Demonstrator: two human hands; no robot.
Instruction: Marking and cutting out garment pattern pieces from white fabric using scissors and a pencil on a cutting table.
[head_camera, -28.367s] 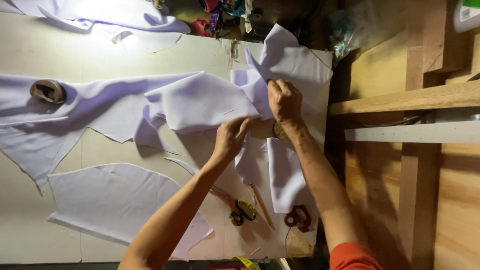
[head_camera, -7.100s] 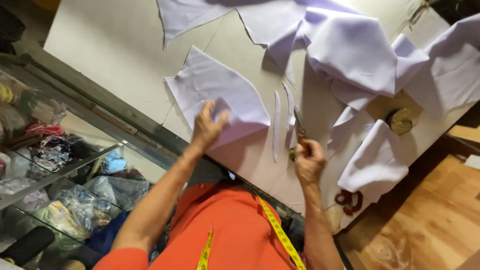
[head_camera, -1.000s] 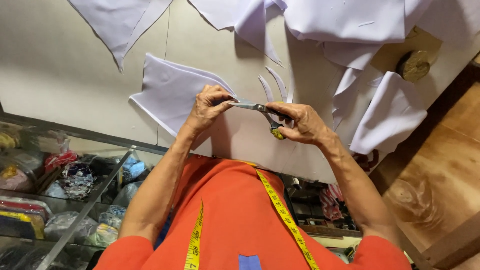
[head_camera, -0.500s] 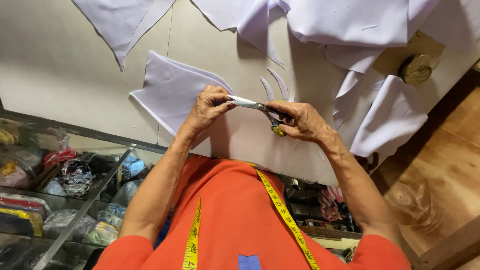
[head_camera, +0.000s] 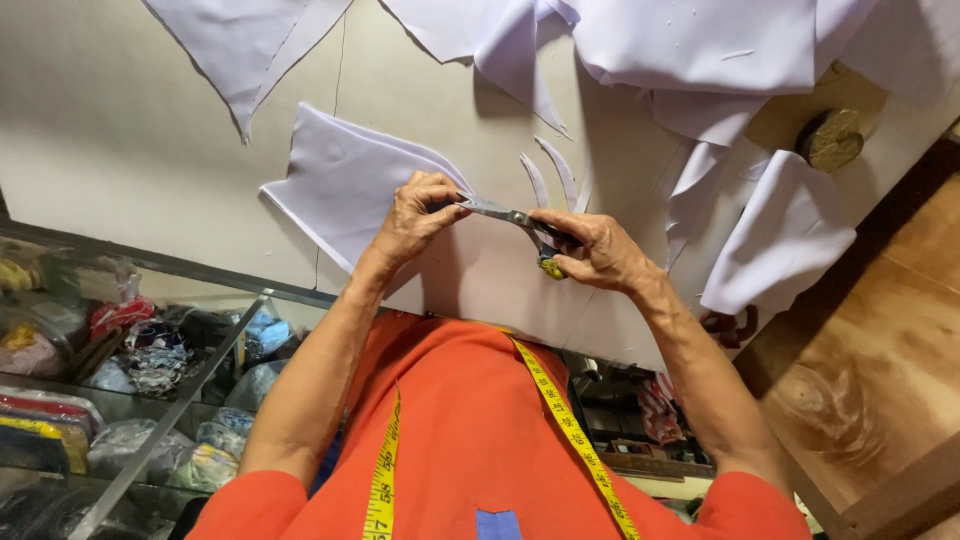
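Note:
My right hand (head_camera: 593, 250) grips the handles of a pair of scissors (head_camera: 510, 217), blades pointing left. My left hand (head_camera: 415, 212) pinches at the blade tips, just above a folded piece of pale lilac cloth (head_camera: 345, 180) lying on the white cutting table (head_camera: 120, 140). Two thin curved lilac offcuts (head_camera: 548, 170) lie on the table just beyond the scissors. I wear an orange shirt with a yellow tape measure (head_camera: 565, 425) round my neck.
More lilac cloth pieces lie at the table's far side (head_camera: 700, 45) and right (head_camera: 775, 235). A round brass weight (head_camera: 832, 138) sits at the right. Another pair of scissors (head_camera: 728, 325) lies at the table's edge. Glass shelves with bundled cloth (head_camera: 120, 360) stand to the left.
Over the last second both hands stay together at the scissors; my left fingers shift slightly along the blades. Earlier my left hand lay flat on the folded cloth.

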